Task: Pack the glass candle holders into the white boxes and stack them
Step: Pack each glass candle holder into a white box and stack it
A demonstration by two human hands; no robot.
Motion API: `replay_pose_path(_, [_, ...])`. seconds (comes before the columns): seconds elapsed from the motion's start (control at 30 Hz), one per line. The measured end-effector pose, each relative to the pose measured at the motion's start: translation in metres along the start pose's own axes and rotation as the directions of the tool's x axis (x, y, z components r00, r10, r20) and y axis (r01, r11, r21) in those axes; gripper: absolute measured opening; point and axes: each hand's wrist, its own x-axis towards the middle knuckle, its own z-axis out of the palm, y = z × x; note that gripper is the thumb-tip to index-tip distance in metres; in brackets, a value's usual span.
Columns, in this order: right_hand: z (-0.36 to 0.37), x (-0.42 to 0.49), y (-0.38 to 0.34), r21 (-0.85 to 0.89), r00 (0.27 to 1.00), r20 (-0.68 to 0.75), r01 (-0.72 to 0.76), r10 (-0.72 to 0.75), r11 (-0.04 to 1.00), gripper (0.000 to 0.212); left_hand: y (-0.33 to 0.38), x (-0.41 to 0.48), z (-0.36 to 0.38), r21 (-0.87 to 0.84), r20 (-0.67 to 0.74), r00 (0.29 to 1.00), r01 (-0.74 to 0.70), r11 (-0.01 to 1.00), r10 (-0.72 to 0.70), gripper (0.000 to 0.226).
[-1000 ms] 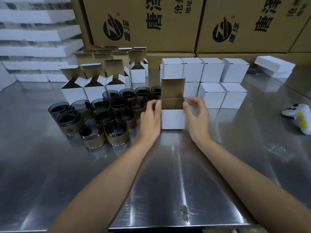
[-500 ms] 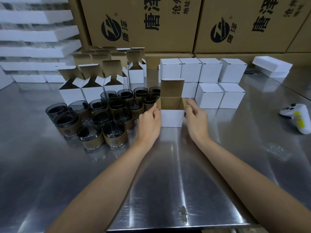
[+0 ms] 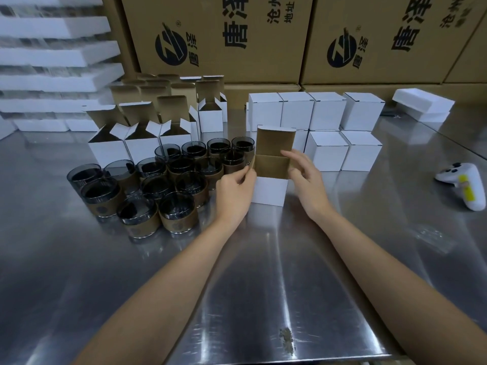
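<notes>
A small white box [image 3: 269, 191] stands open on the steel table [image 3: 263, 285], its brown lid flap [image 3: 275, 141] upright. My left hand [image 3: 234, 189] pinches the box's left side flap. My right hand [image 3: 305, 177] presses on the right side flap, fingers partly spread over the opening. Several dark glass candle holders [image 3: 179, 206] with brown sleeves cluster just left of the box. What is inside the box is hidden.
Several open white boxes [image 3: 139, 143] stand behind the glasses. Closed white boxes [image 3: 326, 133] are stacked behind and right of the held box. A white controller [image 3: 466, 183] lies at the right. Large brown cartons [image 3: 224, 35] and white foam trays [image 3: 52, 54] line the back.
The head camera has shifted slightly. My left hand now pinches the left side flap, and my right hand has moved onto the right flap over the opening.
</notes>
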Motion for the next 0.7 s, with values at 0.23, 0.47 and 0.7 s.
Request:
replay_pose_path(0.23, [-0.007, 0.007, 0.004, 0.005, 0.989, 0.119, -0.086, 0.085, 0.996, 0.058, -0.001, 0.000, 0.000, 0.016, -0.006, 0.999, -0.051, 0.999, 0.051, 0.035])
replay_pose_path(0.47, [-0.005, 0.004, 0.007, -0.173, 0.992, 0.081, -0.079, 0.095, 0.982, 0.025, 0.002, -0.004, -0.003, -0.042, 0.078, 0.997, -0.006, 0.999, 0.010, 0.023])
replay_pose_path(0.7, [-0.010, 0.003, 0.001, 0.012, 0.972, 0.100, -0.214, 0.212, 0.977, 0.018, 0.001, -0.003, -0.008, -0.027, 0.370, 0.929, 0.023, 0.999, -0.011, 0.070])
